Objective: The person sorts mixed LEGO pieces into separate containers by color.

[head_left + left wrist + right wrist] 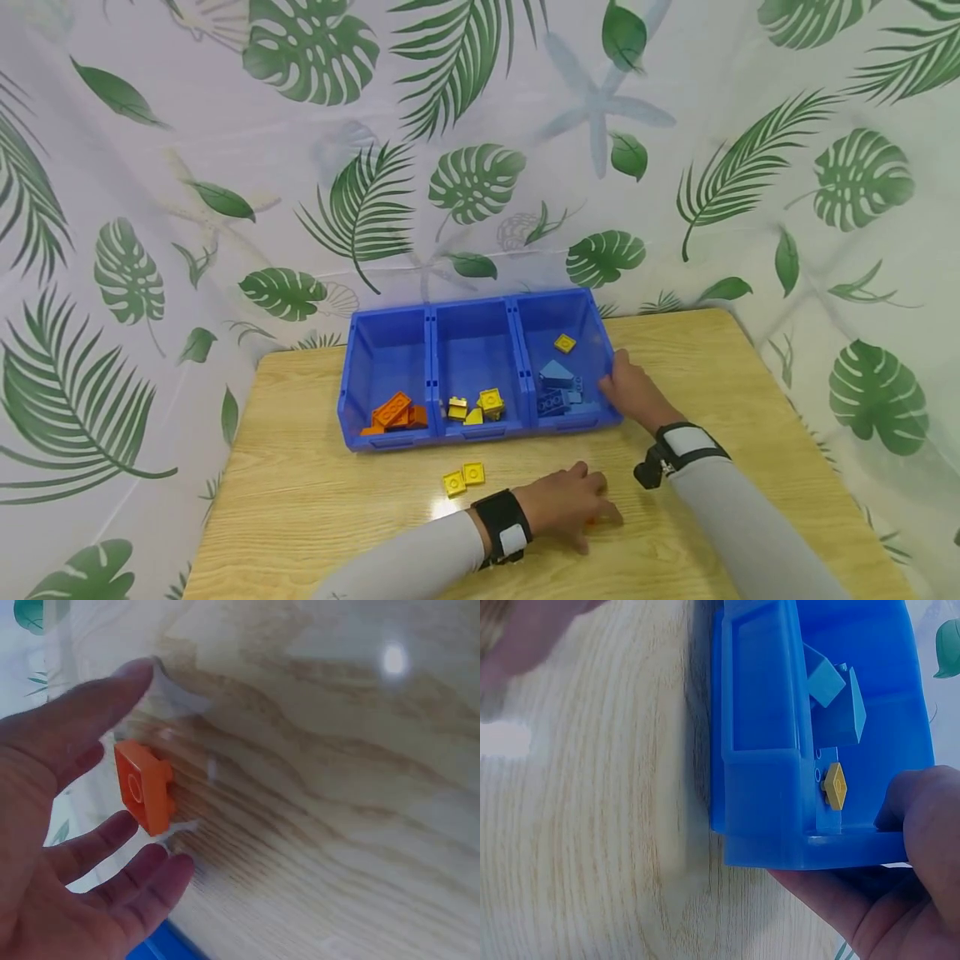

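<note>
My left hand (562, 502) is spread low over the table around an orange toy brick (142, 787). In the left wrist view the brick lies between thumb and fingers, tipped on its side, and no pinch on it shows. My right hand (637, 390) grips the right side wall of a blue three-compartment bin (480, 431), thumb inside and fingers outside. Blue bricks (553, 402) and one yellow brick (565, 343) lie in the right compartment. Yellow bricks (491, 402) fill part of the middle one, orange bricks (393, 410) part of the left one.
Two square yellow bricks (463, 478) lie on the wooden table (300, 500) in front of the bin, left of my left hand. A leaf-patterned cloth (480, 183) hangs behind the table and along its sides.
</note>
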Demonstrator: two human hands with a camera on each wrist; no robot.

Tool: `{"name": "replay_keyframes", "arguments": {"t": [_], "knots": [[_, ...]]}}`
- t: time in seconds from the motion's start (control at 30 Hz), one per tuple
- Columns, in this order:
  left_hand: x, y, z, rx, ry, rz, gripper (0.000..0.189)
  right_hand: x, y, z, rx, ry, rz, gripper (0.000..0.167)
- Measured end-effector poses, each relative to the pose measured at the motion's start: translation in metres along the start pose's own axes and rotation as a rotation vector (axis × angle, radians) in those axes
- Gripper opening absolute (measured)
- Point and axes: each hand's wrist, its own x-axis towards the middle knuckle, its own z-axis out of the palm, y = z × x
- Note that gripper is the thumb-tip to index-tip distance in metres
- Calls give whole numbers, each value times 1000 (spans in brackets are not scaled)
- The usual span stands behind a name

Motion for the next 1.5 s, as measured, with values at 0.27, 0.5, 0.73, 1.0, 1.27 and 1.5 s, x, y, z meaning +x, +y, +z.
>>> {"name": "replay_keyframes", "arguments": {"t": [0.27,0.5,0.73,1.0,1.27,1.5], "knots": [[0,3,2,-27,-45,-1,23,-1,-2,3,2,-4,-9,35],[-6,6,2,4,-30,34,4,-2,-4,4,8,-5,-14,38],[-33,-5,-18,-51,14,13,7,-2,-1,5,18,6,-27,37],[-119,-47,-81,-145,197,-174,21,-2,4,3,42,-3,-42,37],[-189,-95,-120,-268,351,-445,18,0,5,1,21,-5,-50,36],[-212,-134,-110,-269,387,-618,20,4,8,1,8,1,-56,35]]}}
